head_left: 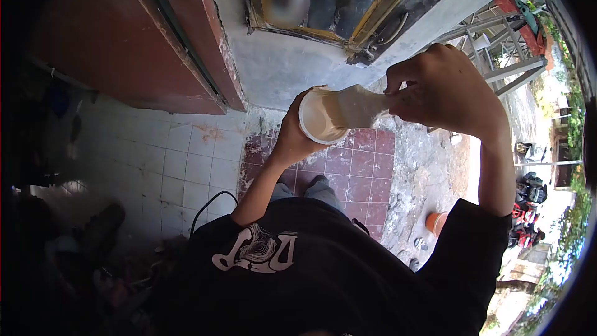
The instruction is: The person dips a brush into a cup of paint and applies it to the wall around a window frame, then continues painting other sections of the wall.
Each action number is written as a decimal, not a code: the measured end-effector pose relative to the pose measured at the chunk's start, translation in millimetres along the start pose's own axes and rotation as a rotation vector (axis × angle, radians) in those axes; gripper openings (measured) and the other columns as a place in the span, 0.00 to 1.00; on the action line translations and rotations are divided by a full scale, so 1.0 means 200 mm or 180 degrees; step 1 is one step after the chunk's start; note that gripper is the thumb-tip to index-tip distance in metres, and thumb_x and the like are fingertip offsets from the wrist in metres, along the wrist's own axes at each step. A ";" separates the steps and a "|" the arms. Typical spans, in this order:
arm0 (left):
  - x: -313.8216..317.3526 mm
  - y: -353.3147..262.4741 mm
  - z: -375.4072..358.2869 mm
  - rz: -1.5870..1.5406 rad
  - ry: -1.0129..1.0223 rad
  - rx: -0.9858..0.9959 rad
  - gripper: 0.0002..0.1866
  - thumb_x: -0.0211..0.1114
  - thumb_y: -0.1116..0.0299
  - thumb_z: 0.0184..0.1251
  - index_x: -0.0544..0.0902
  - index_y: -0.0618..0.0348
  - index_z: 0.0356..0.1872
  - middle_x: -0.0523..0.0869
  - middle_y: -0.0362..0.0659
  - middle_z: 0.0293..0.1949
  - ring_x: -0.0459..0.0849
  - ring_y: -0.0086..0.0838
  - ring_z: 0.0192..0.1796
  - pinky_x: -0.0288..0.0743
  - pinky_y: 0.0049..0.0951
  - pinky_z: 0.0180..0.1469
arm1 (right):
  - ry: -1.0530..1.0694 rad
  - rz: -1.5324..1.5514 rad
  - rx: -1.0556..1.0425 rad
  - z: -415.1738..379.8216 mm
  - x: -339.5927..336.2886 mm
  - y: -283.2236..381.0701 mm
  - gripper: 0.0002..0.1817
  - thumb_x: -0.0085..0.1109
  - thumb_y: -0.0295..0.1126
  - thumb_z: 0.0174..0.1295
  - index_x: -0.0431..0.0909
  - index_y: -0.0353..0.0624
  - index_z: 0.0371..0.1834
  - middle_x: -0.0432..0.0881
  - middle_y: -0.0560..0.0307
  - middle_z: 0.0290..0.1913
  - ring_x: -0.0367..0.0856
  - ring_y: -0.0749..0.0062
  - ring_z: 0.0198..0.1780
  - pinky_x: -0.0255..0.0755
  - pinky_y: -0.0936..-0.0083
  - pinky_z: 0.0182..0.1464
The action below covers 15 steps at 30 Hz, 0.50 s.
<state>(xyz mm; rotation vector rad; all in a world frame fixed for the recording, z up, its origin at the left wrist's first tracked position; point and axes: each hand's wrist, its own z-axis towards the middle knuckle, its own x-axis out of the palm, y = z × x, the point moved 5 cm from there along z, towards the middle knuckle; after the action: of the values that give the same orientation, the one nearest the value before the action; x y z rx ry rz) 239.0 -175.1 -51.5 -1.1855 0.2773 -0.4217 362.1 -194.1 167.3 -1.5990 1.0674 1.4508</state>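
Observation:
My left hand (292,138) is wrapped round a small white cup (313,126) tilted so its mouth faces me. Pale cream paint coats the inside of the cup. Fingers of my right hand (443,90) pinch a wide, flat paintbrush (362,107) at its handle end. The brush lies level, its bristle end against the right side of the cup's rim. Most of the handle is hidden in my right hand.
A window (311,12) with a worn frame is set in the grey wall (280,62) ahead. The brown door (124,43) stands at left. Red tiles (373,177) lie underfoot. An orange bucket (435,223) and wooden trestle (516,68) are at right.

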 end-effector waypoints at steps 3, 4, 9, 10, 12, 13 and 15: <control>-0.02 0.03 -0.05 0.0119 -0.0089 -0.0144 0.45 0.80 0.71 0.34 0.66 0.59 0.60 0.74 0.47 0.55 0.74 0.35 0.58 0.68 0.34 0.60 | 0.0215 -0.0365 -0.0004 0.05 0.01 0.05 0.06 0.65 0.29 0.39 0.82 0.47 0.24 0.81 0.57 0.25 0.81 0.62 0.36 0.73 0.67 0.39; -0.02 0.02 -0.05 0.0134 -0.0119 -0.0121 0.46 0.80 0.71 0.33 0.65 0.60 0.60 0.74 0.47 0.55 0.75 0.36 0.58 0.68 0.34 0.60 | 0.0203 -0.0363 -0.0019 0.04 -0.01 0.07 0.06 0.65 0.29 0.39 0.82 0.47 0.24 0.81 0.57 0.25 0.81 0.62 0.36 0.73 0.67 0.39; -0.04 0.01 -0.06 0.0217 -0.0167 -0.0068 0.47 0.81 0.71 0.32 0.65 0.60 0.60 0.74 0.47 0.55 0.75 0.36 0.57 0.69 0.34 0.60 | -0.0395 -0.0548 -0.0584 -0.01 -0.07 0.13 0.07 0.69 0.30 0.40 0.82 0.52 0.24 0.81 0.65 0.21 0.81 0.69 0.28 0.68 0.72 0.37; -0.03 -0.01 -0.06 0.0150 -0.0171 -0.0043 0.46 0.81 0.71 0.32 0.65 0.60 0.59 0.74 0.47 0.55 0.75 0.35 0.57 0.69 0.34 0.59 | -0.0397 -0.0552 -0.0584 -0.01 -0.08 0.13 0.07 0.69 0.30 0.40 0.82 0.52 0.24 0.81 0.65 0.21 0.81 0.69 0.28 0.68 0.72 0.37; -0.01 -0.03 -0.06 0.0075 -0.0166 -0.0019 0.46 0.81 0.72 0.32 0.65 0.59 0.59 0.74 0.47 0.54 0.75 0.35 0.57 0.69 0.33 0.59 | -0.0074 -0.0543 -0.0477 0.00 -0.08 0.15 0.08 0.68 0.31 0.40 0.82 0.51 0.26 0.81 0.64 0.21 0.81 0.68 0.29 0.68 0.72 0.39; 0.01 -0.04 -0.05 0.0192 -0.0110 0.0096 0.46 0.81 0.71 0.32 0.66 0.59 0.59 0.74 0.46 0.54 0.75 0.35 0.57 0.69 0.33 0.59 | -0.0067 -0.0536 -0.0463 0.02 -0.07 0.16 0.08 0.68 0.31 0.40 0.82 0.51 0.26 0.81 0.64 0.21 0.81 0.68 0.29 0.68 0.72 0.39; 0.04 -0.07 -0.05 0.0301 -0.0032 0.0215 0.46 0.81 0.71 0.32 0.66 0.59 0.59 0.74 0.46 0.53 0.75 0.35 0.57 0.70 0.33 0.59 | 0.0159 -0.0914 -0.0501 0.05 0.01 0.18 0.06 0.63 0.26 0.42 0.82 0.47 0.25 0.82 0.56 0.25 0.82 0.63 0.32 0.74 0.71 0.34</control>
<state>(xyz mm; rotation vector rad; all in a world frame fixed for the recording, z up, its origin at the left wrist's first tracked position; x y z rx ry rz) 238.5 -191.6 -42.1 -1.1035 0.3069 -0.3401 324.8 -199.9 164.0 -1.8238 0.7278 1.3322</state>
